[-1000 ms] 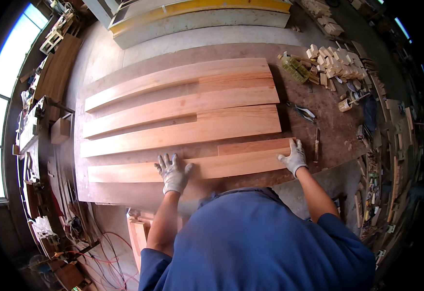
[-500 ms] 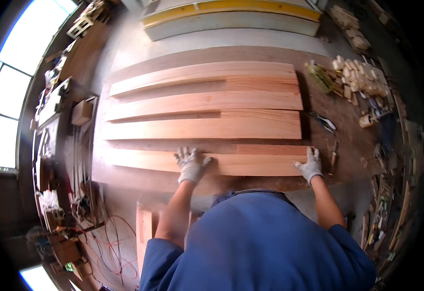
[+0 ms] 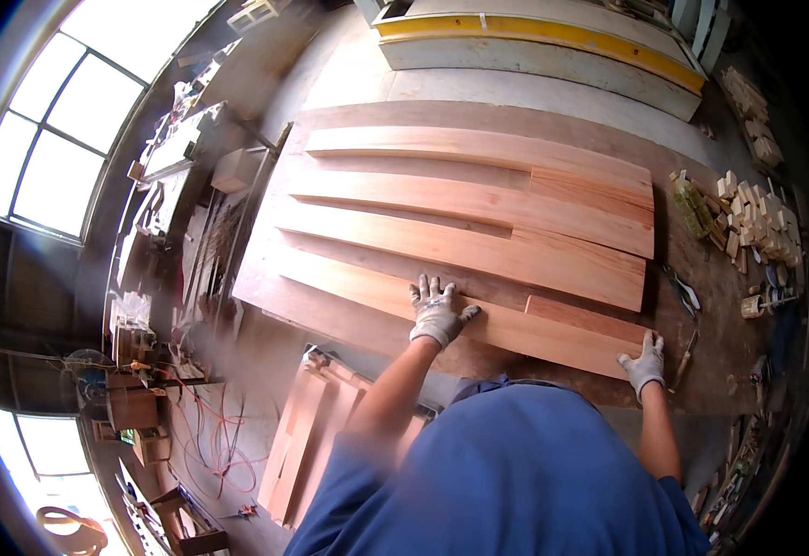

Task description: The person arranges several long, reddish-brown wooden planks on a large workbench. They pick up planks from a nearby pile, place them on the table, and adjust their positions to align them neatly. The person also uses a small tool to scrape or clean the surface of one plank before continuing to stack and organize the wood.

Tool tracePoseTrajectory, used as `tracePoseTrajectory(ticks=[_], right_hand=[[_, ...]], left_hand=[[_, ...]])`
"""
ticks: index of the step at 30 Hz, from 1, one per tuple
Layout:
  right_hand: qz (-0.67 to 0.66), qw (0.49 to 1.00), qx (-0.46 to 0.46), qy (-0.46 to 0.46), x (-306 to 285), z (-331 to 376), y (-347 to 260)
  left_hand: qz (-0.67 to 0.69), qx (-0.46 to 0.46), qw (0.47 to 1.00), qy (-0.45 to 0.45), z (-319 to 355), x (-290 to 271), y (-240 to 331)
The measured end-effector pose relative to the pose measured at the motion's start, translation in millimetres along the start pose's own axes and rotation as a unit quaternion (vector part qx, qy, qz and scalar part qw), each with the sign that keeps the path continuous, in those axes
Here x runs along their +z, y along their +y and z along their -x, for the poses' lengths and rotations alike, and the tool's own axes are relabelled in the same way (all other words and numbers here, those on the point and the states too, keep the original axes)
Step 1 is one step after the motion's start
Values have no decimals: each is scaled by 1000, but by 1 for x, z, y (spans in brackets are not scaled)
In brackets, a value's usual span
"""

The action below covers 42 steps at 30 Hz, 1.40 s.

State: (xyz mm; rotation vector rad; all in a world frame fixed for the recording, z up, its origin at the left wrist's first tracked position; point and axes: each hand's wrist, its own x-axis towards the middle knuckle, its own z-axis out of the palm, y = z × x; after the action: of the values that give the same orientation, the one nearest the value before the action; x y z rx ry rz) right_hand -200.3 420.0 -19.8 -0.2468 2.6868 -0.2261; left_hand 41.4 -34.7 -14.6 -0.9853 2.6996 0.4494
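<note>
Both my hands wear pale work gloves and rest on the nearest wooden board (image 3: 376, 289), a long plank with a shorter darker strip (image 3: 589, 324) along its far side at the right. My left hand (image 3: 438, 313) lies across the board near its middle, fingers spread and thumb out. At the right end, my right hand (image 3: 645, 364) clasps the corner, thumb against the near face and fingers at the end. Three similar boards, the far (image 3: 423, 142), second (image 3: 413, 193) and third (image 3: 404, 236), lie beyond it, side by side with narrow gaps.
On the worktable (image 3: 270, 278), pliers (image 3: 682, 289) and a thin handled tool (image 3: 686, 360) lie right of the boards. Small wood blocks (image 3: 761, 218) are heaped farther right. More boards (image 3: 307, 435) stand lower left, near red hoses (image 3: 210, 435). A yellow-edged bench (image 3: 543, 69) is beyond.
The view has turned, so the boards now slant down to the right and more of the left side shows. Both hands stay on the nearest board, in about the same spots.
</note>
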Motion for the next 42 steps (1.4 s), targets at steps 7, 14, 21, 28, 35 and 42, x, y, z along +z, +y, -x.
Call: tracePoseTrajectory(ticks=[7,14,21,28,35,42], right_hand=[[-5,1000,-17,-19,0,-3,0],[43,999,17,-25,-10,2,-11],[34,998,35,-29,-18,9,-18],[31,998,41,-37,-20,11,-23],[27,998,40,-37,-23,11,-23],[32,998,38,-30,-18,9,-19]], left_hand=[[-7,7,1000,19,-4,8,-5],[-3,11,999,39,-2,10,-3],[-13,2,1000,0,-3,3,-1],[-6,4,1000,2,0,-1,0],[-16,8,999,30,-1,4,0],[-5,19,999,36,-3,9,-5]])
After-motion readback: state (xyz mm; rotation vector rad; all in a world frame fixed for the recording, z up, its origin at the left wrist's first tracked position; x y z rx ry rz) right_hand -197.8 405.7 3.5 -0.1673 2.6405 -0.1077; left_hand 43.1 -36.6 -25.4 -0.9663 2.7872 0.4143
